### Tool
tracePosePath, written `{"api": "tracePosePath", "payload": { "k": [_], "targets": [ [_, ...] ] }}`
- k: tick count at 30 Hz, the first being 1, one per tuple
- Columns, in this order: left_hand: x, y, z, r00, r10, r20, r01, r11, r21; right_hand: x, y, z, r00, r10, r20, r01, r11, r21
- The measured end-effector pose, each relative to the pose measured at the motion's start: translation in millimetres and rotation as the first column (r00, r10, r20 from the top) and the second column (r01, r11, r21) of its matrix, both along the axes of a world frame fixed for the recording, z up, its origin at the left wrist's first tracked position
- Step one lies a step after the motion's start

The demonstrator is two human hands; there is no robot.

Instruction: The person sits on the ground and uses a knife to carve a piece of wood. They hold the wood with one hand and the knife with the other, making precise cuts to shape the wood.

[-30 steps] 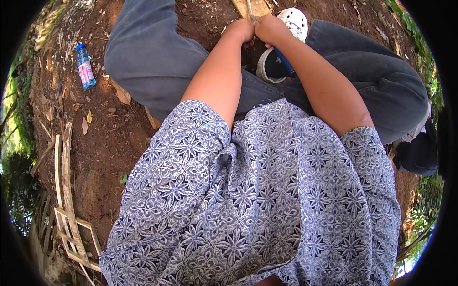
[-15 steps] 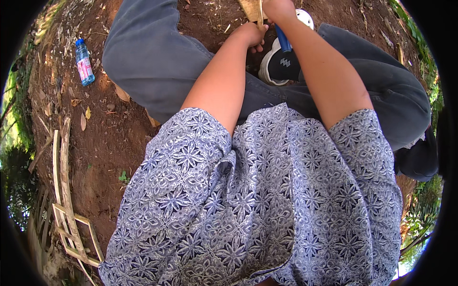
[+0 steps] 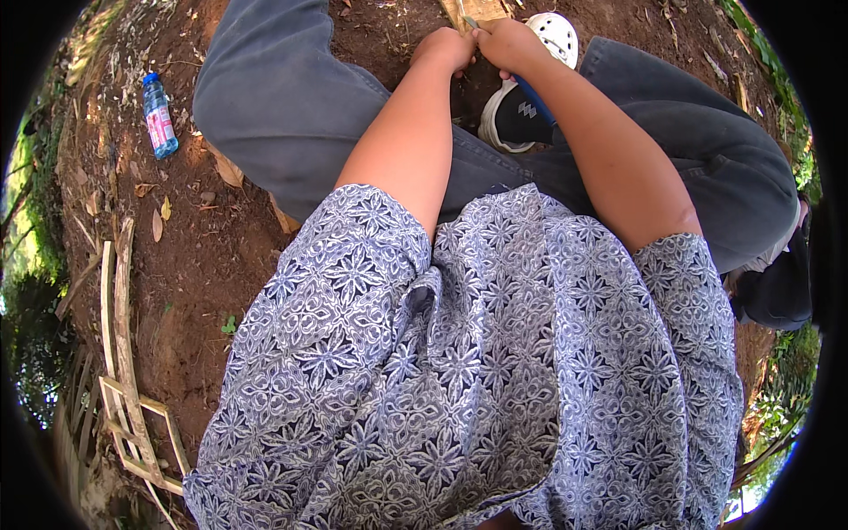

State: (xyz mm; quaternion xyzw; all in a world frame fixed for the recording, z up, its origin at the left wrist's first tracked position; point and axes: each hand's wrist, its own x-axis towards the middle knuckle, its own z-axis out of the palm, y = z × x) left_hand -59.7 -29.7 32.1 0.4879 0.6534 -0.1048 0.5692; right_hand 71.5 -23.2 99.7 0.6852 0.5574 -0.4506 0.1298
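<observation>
Both hands meet at the top of the view, over the ground between my bent legs. My left hand (image 3: 444,51) is closed around a thin pale wooden stick (image 3: 460,9), whose upper end shows above the fingers. Pressed close beside it, my right hand (image 3: 514,46) is closed on a tool with a blue handle (image 3: 535,99), which sticks out below the wrist toward me. A small greyish tip (image 3: 470,21) shows by the right fingers at the stick; its exact kind is unclear. A flat wooden board (image 3: 488,9) lies just beyond the hands.
A white clog (image 3: 555,37) and my dark-socked foot (image 3: 521,119) are right beside the right forearm. On the reddish soil at left lie a blue-capped bottle (image 3: 160,117) and a frame of wooden strips (image 3: 132,371). Dry leaves are scattered about.
My right hand has come down and nearer to me, against the left hand. The blue handle has shifted right and toward me. My left hand has moved slightly left and away from me.
</observation>
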Motion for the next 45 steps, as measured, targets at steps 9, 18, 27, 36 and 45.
{"api": "tracePosePath", "payload": {
  "k": [9, 18, 27, 36, 45],
  "targets": [
    [-1, -1, -9, 0.995, -0.098, -0.030, 0.099, 0.995, 0.016, -8, -3, -4, 0.999, -0.046, -0.026, 0.046, 0.999, 0.025],
    [-10, -2, -24, 0.995, -0.091, -0.052, 0.092, 0.996, 0.008, -23, -5, -17, 0.998, -0.061, -0.028, 0.065, 0.985, 0.158],
    [0, -5, 17, 0.989, -0.137, -0.052, 0.136, 0.990, -0.035, -5, 72, -54, 0.992, -0.126, 0.018, 0.097, 0.840, 0.534],
    [-2, 0, 16, 0.999, -0.029, -0.044, 0.029, 1.000, -0.005, 0, 6, 4, 0.993, -0.088, -0.074, 0.088, 0.996, -0.013],
    [-3, 2, 4, 0.997, -0.054, -0.053, 0.054, 0.999, 0.004, -10, 0, 2, 0.990, -0.119, -0.075, 0.120, 0.993, 0.013]
  ]
}}
